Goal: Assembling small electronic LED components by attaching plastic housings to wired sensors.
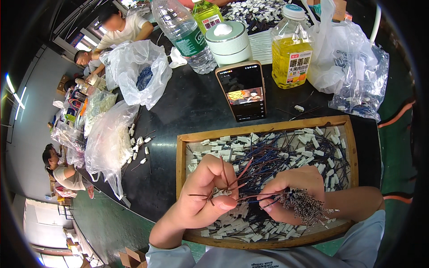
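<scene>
My left hand (199,194) is closed around a few short brown wires (225,172) and white plastic connectors (220,192). The wire ends stick out between its fingers. My right hand (297,181) grips a thick bundle of wires (306,207) with many bare metal terminals at the end. A thin wire (250,197) spans the gap from its thumb and forefinger to the left hand. Both hands are above a wood-framed tray (180,156), which holds a heap of white connectors with dark blue and brown wires (261,154).
A phone (242,91) leans against a pale green round container (228,44). Nearby stand a clear bottle (190,40) and a yellow drink bottle (291,51). Plastic bags (111,143) and loose connectors (142,142) lie on the black table (161,178). Other people sit at the far left.
</scene>
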Demonstrator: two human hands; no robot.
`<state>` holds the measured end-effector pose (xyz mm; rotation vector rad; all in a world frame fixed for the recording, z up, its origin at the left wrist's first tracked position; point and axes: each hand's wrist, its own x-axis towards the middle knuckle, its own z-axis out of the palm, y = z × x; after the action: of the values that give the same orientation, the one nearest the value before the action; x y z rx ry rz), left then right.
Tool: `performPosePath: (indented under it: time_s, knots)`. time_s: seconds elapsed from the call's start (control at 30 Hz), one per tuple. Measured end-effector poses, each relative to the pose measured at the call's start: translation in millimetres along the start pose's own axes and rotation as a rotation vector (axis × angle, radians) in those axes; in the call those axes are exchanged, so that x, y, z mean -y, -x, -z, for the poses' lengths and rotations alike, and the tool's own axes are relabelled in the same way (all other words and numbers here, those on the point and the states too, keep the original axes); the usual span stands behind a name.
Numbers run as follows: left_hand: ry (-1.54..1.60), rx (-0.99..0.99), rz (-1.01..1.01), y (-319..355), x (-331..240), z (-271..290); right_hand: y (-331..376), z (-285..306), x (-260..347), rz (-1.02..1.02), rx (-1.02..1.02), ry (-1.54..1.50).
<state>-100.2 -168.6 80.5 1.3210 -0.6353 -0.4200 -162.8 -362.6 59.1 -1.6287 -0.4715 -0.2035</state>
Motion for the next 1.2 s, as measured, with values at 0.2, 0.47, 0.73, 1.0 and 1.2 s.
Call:
performPosePath:
  time_s: [0.2, 0.47, 0.73, 1.0, 1.2]
  knots:
    - [-0.199, 0.054, -0.010, 5.5, -3.9, 5.6, -0.3, 2.2, 2.5, 0.038, 0.005, 0.076]
    - [-0.589, 0.204, -0.253, 1.0, -9.0, 14.5, -3.2, 2.3, 0.1, 0.145, -0.011, 0.138]
    - [-0.740, 0.188, -0.374, -1.4, -10.1, 12.6, -1.7, 0.8, -0.9, 0.142, 0.070, 0.225]
    - [-0.735, 0.231, -0.379, -3.3, -9.6, 11.5, -2.1, 10.1, 4.2, 0.053, 0.175, 0.089]
    - [-0.831, 0.298, -0.429, -5.6, -10.3, 0.2, 0.1, 11.4, 0.4, -0.012, 0.234, 0.043]
